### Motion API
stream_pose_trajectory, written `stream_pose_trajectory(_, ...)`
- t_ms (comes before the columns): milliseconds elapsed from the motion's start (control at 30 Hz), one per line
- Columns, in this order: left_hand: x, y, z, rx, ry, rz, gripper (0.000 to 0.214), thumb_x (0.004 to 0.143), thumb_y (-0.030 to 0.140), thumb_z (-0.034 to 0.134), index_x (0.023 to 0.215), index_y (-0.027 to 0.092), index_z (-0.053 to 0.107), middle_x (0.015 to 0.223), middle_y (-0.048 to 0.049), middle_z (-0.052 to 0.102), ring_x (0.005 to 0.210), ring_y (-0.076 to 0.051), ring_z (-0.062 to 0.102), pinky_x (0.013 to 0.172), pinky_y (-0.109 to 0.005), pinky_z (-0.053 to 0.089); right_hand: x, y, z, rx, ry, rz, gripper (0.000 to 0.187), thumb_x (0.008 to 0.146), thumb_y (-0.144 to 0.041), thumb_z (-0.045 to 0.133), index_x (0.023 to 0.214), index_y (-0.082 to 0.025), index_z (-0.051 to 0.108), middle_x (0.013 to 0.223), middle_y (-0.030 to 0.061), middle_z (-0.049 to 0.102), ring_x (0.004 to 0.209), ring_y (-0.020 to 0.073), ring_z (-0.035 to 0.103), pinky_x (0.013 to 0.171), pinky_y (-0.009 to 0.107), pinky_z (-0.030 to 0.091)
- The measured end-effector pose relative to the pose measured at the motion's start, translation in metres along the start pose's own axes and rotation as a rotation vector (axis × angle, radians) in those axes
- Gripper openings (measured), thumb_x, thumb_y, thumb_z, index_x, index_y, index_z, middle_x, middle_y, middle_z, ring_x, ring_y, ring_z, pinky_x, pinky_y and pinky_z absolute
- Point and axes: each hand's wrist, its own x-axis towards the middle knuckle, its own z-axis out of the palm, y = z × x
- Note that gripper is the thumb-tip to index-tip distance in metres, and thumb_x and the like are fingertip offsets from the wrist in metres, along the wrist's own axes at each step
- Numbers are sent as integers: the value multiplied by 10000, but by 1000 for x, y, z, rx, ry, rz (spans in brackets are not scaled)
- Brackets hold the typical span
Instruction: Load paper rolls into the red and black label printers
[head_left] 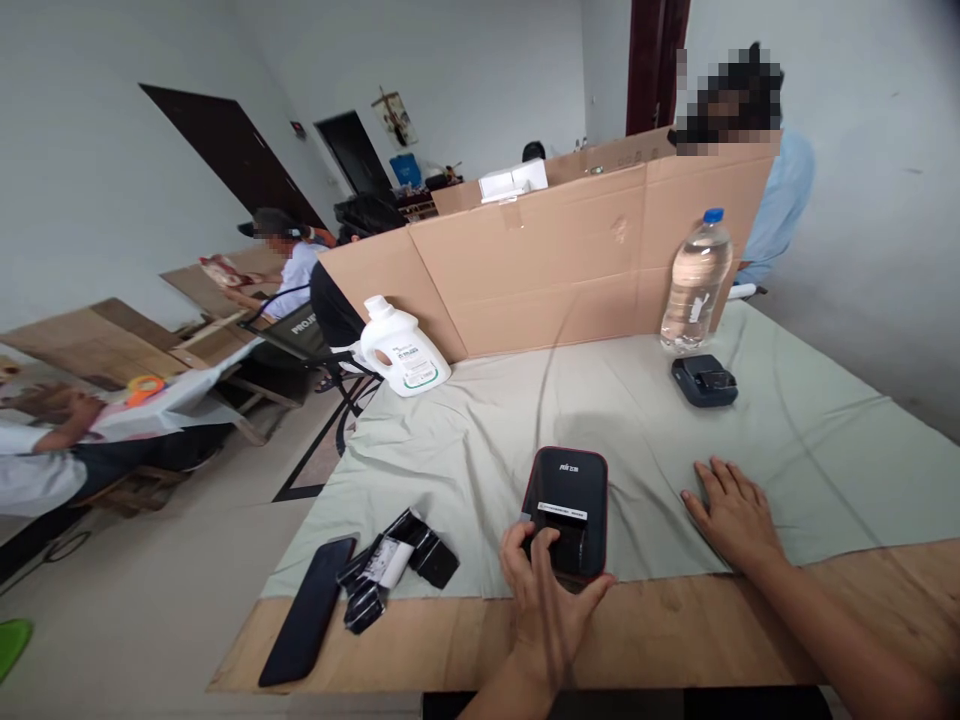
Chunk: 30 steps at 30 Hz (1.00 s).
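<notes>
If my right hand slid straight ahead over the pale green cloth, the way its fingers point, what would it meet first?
Your right hand would probably first meet the small, dark, boxy, round-cornered device, though the exact line is hard to judge.

soft, even indoor light, a little dim, falls over the pale cloth (487,450), leaving a faint shadow beyond the black device (568,490). small glints sit on the clear bottle (697,285) and glossy bundle (390,563). blurred dark curves cross the cloth. wide-angle stretch tilts the door (225,150); the top right corner darkens, and coarse pixel blocks cover a head (731,105).
</notes>
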Motion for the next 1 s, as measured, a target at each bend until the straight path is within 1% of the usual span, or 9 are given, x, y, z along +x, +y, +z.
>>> stream_pose_trajectory(133, 6, -16, -21, -159, -65, 27, 566, 701, 552, 687, 1140, 215, 569, 1315, -164, 376, 1253, -366, 398, 1044, -505, 351, 0, 3, 2, 45, 12, -2, 595, 890, -463, 317, 1336, -110, 494, 1442, 163, 430, 1365, 317, 303, 1101, 488, 249)
stream_pose_trajectory(233, 33, -35, -29, -373, -46, -93, 520, 850, 598, 460, 1156, 193, 571, 1314, -162, 445, 1254, -319, 433, 1032, -475, 375, -7, -9, 3, 211, 76, 22, 583, 900, -479, 288, 1286, -116, 532, 1401, 176, 466, 1367, 329, 306, 1116, 506, 242)
stream_pose_trajectory(367, 69, -51, -19, -750, -217, -353, 678, 838, 701, 379, 1262, 194, 535, 1350, -145, 516, 1282, -282, 459, 1057, -451, 375, -34, -63, -3, 723, 116, -87, 575, 939, -494, 279, 1387, -162, 416, 1460, 136, 402, 1377, 267, 325, 1159, 464, 235)
stream_pose_trajectory(467, 72, -44, -8, -974, -341, -360, 764, 807, 726, 421, 1385, 227, 444, 1499, -92, 376, 1395, -256, 323, 1146, -409, 283, -56, -115, -13, 1071, -79, -152, 570, 968, -470, 272, 1499, -289, 177, 1574, 27, 213, 1446, 218, 189, 1182, 490, 182)
stream_pose_trajectory(567, 58, -35, -4, -1106, -404, -321, 717, 863, 680, 367, 1450, 270, 351, 1556, -16, 268, 1443, -215, 212, 1188, -368, 204, -64, -147, -22, 1275, -182, -117, 626, 971, -492, 252, 1521, -276, 46, 1603, 15, 74, 1468, 209, 76, 1192, 490, 128)
stream_pose_trajectory(667, 43, -34, -6, -1110, -358, -334, 641, 917, 602, 327, 1480, 299, 274, 1580, 30, 184, 1463, -183, 123, 1202, -338, 142, -61, -153, -23, 1340, -245, -127, 615, 970, -499, 248, 1521, -280, 82, 1601, 8, 89, 1468, 193, 77, 1199, 465, 108)
stream_pose_trajectory(767, 40, -39, -10, -1075, -333, -343, 656, 904, 517, 425, 1491, 290, 242, 1582, 13, 185, 1462, -214, 124, 1199, -358, 143, -58, -147, -21, 1324, -246, -164, 623, 959, -503, 302, 1515, -284, 124, 1593, 22, 143, 1461, 204, 128, 1195, 480, 123)
stream_pose_trajectory(900, 51, -42, -19, -1148, -427, -341, 816, 728, 298, 585, 1480, 260, 271, 1555, -12, 274, 1448, -262, 174, 1182, -389, 180, -58, -145, -26, 1312, -126, -135, 629, 927, -482, 421, 1487, -281, 213, 1545, 67, 275, 1412, 265, 276, 1146, 526, 257)
stream_pose_trajectory(1000, 61, -42, -23, -1191, -469, -322, 928, 585, 192, 569, 1469, 239, 291, 1539, -12, 307, 1442, -274, 174, 1168, -403, 204, -55, -148, -35, 1233, -34, -197, 681, 880, -473, 517, 1472, -279, 244, 1546, 73, 256, 1419, 303, 238, 1141, 562, 231)
